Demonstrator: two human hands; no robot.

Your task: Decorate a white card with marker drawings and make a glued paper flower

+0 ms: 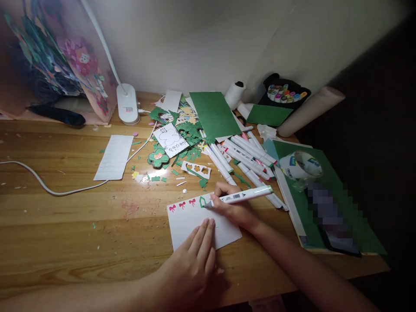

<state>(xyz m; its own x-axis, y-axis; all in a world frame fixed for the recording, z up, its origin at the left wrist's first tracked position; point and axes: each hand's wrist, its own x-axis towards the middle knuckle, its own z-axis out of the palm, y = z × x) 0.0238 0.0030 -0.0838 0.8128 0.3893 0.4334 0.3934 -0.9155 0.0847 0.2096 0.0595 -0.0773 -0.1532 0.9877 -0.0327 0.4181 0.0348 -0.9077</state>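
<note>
A white sheet of paper (224, 232) lies on the wooden table, with several small pink bows (182, 205) drawn along its top edge. Right of the bows is a green outline shape (202, 202). My right hand (235, 210) grips a white marker (242, 196) with a light green end cap, its tip touching the paper at the green outline. Flat on the lower part of the sheet rests my left hand (198, 253), fingers stretched out and holding nothing.
Loose markers (248, 156), green paper scraps (191, 134) and a dark green sheet (214, 115) lie beyond the paper. At right are a tape roll (300, 164) and a phone (339, 240). A white cable (61, 193) crosses the left side from a lamp base (128, 104).
</note>
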